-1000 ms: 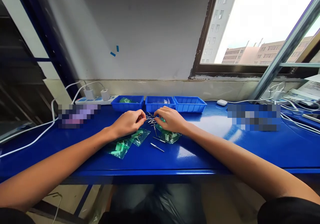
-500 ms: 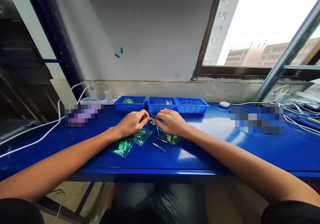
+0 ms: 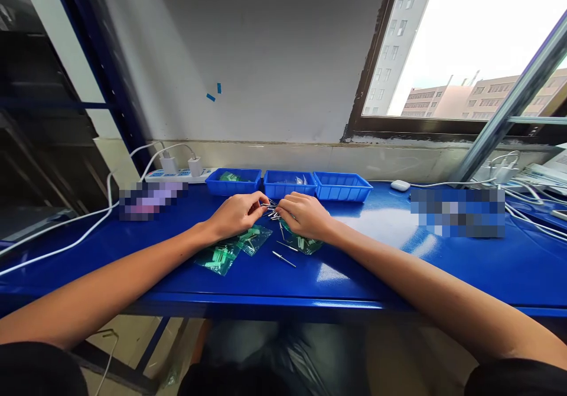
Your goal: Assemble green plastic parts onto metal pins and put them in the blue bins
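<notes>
Slim silver blind rivets [image 3: 274, 215] lie in a loose pile between my two hands. My left hand [image 3: 234, 214] pinches at the pile's left side, thumb and forefinger closed on what looks like one rivet. Curled over the right side of the pile is my right hand [image 3: 305, 214]; its fingertips touch the rivets, and what they hold is hidden. Nearer me lies a single rivet [image 3: 284, 259] apart from the pile. Clear bags with green and pale pieces rest below the hands: one bag [image 3: 218, 258] by my left wrist, another bag [image 3: 305, 245] partly under my right hand.
Three blue bins stand along the wall: the left bin [image 3: 233, 190] with green bags, the middle bin [image 3: 289, 192] with clear plastic, and the right bin [image 3: 342, 194]. A power strip [image 3: 204, 176] with chargers and white cables lies left. A white case [image 3: 400, 186] sits right.
The view has shifted slightly. My left fingertips have moved a little at the pile's edge, and my right hand stays over the rivets.
</notes>
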`<state>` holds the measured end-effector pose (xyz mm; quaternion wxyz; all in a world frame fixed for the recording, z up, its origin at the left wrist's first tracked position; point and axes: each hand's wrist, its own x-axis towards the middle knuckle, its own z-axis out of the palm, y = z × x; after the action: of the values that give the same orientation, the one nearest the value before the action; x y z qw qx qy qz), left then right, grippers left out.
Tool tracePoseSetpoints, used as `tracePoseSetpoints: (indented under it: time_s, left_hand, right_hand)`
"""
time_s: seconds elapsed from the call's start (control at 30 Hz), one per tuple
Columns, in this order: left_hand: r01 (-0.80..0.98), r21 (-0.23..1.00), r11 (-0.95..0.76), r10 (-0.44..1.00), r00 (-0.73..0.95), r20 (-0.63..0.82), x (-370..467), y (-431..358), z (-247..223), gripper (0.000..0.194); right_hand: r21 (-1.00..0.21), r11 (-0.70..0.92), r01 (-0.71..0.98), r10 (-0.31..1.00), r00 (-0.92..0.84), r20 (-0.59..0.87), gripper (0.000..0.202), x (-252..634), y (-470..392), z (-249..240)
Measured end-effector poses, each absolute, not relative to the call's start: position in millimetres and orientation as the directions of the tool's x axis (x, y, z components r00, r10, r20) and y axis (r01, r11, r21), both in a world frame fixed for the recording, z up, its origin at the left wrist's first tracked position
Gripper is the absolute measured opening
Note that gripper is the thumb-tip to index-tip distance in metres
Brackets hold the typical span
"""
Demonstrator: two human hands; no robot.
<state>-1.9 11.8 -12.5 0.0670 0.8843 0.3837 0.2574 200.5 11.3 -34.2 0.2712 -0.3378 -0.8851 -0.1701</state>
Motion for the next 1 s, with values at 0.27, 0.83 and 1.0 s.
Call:
tracePoseSetpoints:
  time_s: [0.27,0.83,1.0]
  left_hand:
    - [0.625,0.336,-0.704,0.701,0.537,0.469,-1.0,11.2,-13.4,0.015]
    - [0.683,0.329,-0.652,0.756,0.548,0.358,-0.2,6.0,-8.6,0.020]
    - [0.681,0.340,-0.648,0.759,0.543,0.360,0.6,4.4,-8.5,0.021]
  right_hand:
    - [0.100,0.715,0.692,0.522,-0.623,0.582,0.030,200.2,10.6,-33.6]
    - [0.043,0.719,0.693,0.519,-0.578,0.630,0.016,201.2,12.2,-36.2]
    - [0.067,0.717,0.693,0.510,-0.588,0.627,0.017,201.4,12.6,-36.5]
